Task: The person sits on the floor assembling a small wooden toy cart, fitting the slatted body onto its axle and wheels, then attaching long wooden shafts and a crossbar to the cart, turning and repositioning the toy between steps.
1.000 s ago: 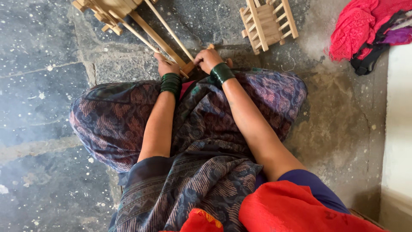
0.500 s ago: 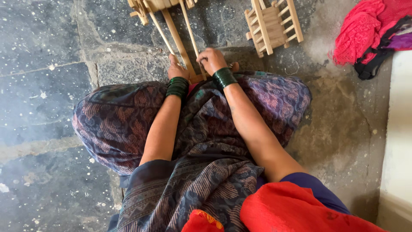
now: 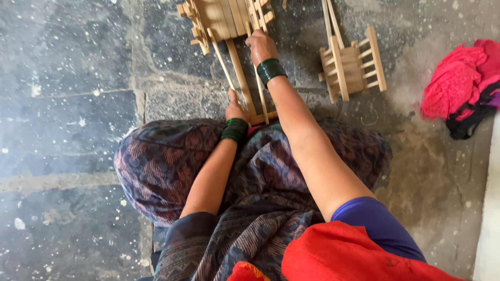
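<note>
I sit on a stone floor with a patterned cloth over my knees. A wooden frame of long thin slats (image 3: 240, 78) lies in front of my knees, its far end joined to a slatted wooden block (image 3: 224, 18). My left hand (image 3: 237, 108) grips the near end of the slats by my knee. My right hand (image 3: 260, 47) is stretched forward and rests on the far part of the frame, fingers curled on a slat. Green bangles ring both wrists.
A second small slatted wooden rack (image 3: 351, 65) lies to the right of the frame. A heap of pink and dark cloth (image 3: 461, 88) sits at the far right. A pale wall edge (image 3: 489, 218) runs down the right side.
My right hand has left the near end of the slats and reached forward to the far part of the frame. The frame has swung straighter toward me; my left hand stays at its near end.
</note>
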Available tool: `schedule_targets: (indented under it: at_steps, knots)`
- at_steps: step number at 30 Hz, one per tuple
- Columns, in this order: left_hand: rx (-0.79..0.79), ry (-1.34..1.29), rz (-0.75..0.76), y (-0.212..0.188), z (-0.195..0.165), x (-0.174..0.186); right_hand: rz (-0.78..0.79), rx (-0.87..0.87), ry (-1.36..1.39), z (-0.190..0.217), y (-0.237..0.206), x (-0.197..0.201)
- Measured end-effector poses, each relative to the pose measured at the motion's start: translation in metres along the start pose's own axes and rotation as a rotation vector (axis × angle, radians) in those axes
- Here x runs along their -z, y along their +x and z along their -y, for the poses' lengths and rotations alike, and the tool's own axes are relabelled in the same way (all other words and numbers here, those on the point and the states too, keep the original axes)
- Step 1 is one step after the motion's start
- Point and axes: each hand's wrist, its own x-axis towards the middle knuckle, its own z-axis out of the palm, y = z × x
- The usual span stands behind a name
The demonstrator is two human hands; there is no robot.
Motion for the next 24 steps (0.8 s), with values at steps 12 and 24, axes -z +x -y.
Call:
schedule_targets:
  at_steps: [12,24]
  knots:
    - [0.108,0.051,0.189,0.003,0.002,-0.003,0.182,0.092,-0.004,-0.027,-0.075,-0.005]
    - [-0.328,0.813,0.116,-0.079,0.001,-0.023,0.363,0.149,0.032,-0.023,-0.162,0.019]
